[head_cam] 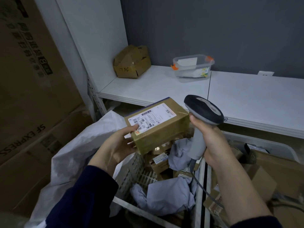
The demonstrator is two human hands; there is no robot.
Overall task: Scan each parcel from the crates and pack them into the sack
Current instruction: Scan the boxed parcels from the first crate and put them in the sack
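My left hand (pixel 121 143) grips a brown taped parcel (pixel 158 127) by its near end, thumb on the edge of the white shipping label (pixel 153 118), which faces up. I hold the parcel in the air over the far-left corner of the left crate (pixel 131 168), beside the sack's mouth. My right hand (pixel 213 142) is wrapped round the grey handle of the scanner (pixel 204 111); its dark head sits just right of the parcel, close to its far corner. The scanner's cable (pixel 202 186) drops along the rims where the two crates meet.

The left crate is white with perforated walls. Inside lie several small brown cardboard parcels at the back and crumpled grey-blue soft bags (pixel 166 195) towards me. The right crate (pixel 279 145) holds more brown cardboard parcels, packed loosely.

The white woven sack (pixel 79 145) stands open to the left of the crates, under my left forearm; I cannot see what is in it.

On the white shelf (pixel 164 86) behind sit a crushed cardboard box (pixel 131 62) with handwriting on its side and a clear plastic tub (pixel 192 66) with orange clips; a white slip and a printed card show through its wall. Large printed cartons (pixel 32 96) are stacked on the left.
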